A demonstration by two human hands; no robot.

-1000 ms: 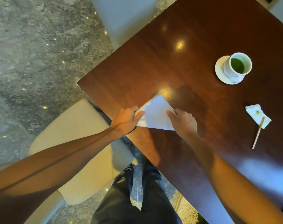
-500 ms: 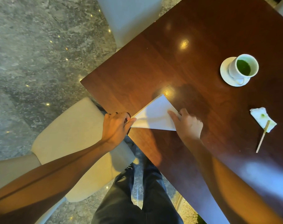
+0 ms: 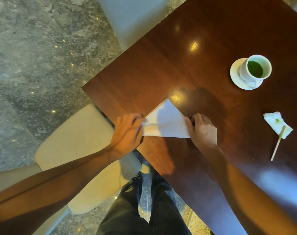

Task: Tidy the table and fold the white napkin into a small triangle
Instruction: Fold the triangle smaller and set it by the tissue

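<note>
Napkin: the white napkin [image 3: 166,123] lies as a triangle at the near edge of the surface [image 3: 203,39], its left corner now drawn slightly past that edge.
Left grip: the left hand [image 3: 127,133] has shifted outward; the left corner is pinched between thumb and fingers.
Right grip: the right hand [image 3: 203,131], fingers curled, is kept pressed on the right corner.
Meaning: the fold is judged flattened, another fold pending.
Untidied: cup of green drink [image 3: 255,69], stained tissue [image 3: 277,126], wooden stirrer [image 3: 277,145].
</note>
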